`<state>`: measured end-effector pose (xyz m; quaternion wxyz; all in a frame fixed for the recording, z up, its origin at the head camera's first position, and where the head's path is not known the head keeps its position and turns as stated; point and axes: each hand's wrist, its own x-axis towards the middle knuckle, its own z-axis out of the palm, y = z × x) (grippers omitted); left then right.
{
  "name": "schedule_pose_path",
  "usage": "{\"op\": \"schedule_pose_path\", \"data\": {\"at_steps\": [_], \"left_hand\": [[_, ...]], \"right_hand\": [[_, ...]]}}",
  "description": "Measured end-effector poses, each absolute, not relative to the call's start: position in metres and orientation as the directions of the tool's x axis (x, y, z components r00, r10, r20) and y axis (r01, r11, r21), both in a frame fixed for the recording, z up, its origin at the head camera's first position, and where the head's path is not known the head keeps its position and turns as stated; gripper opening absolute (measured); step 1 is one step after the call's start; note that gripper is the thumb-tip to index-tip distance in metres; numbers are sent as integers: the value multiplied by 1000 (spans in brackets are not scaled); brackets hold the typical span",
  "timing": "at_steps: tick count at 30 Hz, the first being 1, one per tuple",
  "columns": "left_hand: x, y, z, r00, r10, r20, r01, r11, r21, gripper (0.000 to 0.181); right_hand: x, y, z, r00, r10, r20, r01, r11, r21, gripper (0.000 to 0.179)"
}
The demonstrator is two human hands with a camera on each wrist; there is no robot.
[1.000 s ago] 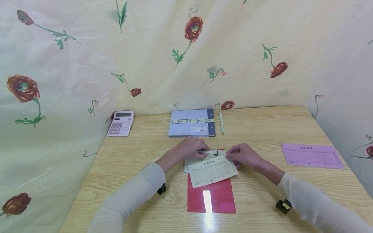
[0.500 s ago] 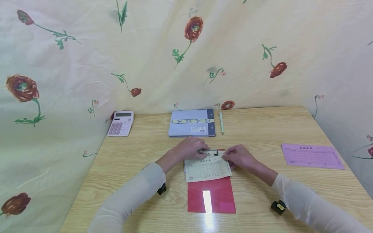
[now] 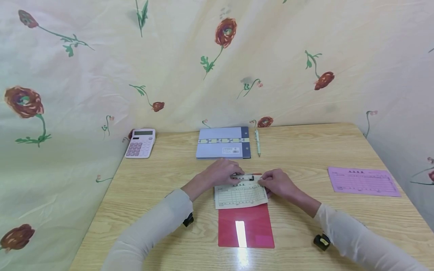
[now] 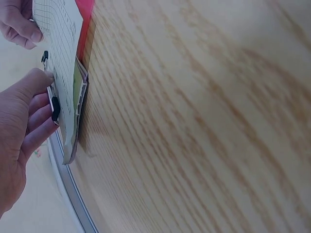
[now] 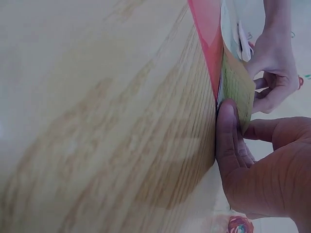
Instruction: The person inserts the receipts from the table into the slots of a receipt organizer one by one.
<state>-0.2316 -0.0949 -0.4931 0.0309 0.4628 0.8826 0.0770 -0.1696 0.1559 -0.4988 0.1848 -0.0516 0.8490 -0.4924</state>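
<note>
A red clipboard [image 3: 228, 229] lies on the table before the person, with a pad of forms on its upper half. My left hand [image 3: 223, 172] grips the metal clip [image 3: 249, 177] at its top edge; in the left wrist view the thumb presses the clip [image 4: 55, 107] between its black ends. My right hand [image 3: 278, 183] pinches the upper right edge of a loose pale printed form [image 3: 240, 196], which overlies the pad. From the right wrist view, the form [image 5: 236, 90] bends up at that edge, with thumb and fingers on either side. Some right fingers are hidden under it.
Behind the hands lie a blue ring-style notebook [image 3: 218, 150] with a patterned band and a pale green pen [image 3: 258, 142]. A pink calculator [image 3: 140, 143] is at the back left. A purple form [image 3: 364, 182] lies at the right. A flowered cloth [image 3: 183, 75] hangs behind the table.
The loose form has moved up and left under my right hand, turning from slanted to nearly square with the clipboard. My left hand stays on the clip.
</note>
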Motion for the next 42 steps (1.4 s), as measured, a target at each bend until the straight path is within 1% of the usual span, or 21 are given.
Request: {"op": "schedule_pose_path", "data": {"at_steps": [13, 22, 33, 42], "left_hand": [[-232, -94, -492, -554, 832, 32, 821, 540, 184, 26], [-233, -94, -492, -540, 841, 38, 829, 524, 196, 24], [-233, -94, -490, -528, 849, 30, 832, 510, 217, 24], [-234, -94, -490, -535, 844, 32, 825, 515, 233, 25]], "right_hand": [[-168, 155, -498, -933, -271, -238, 60, 533, -844, 22], [-169, 154, -497, -932, -265, -247, 63, 554, -830, 21], [-170, 154, -501, -932, -284, -225, 31, 555, -831, 21], [-171, 153, -500, -934, -284, -218, 25, 556, -831, 21]]}}
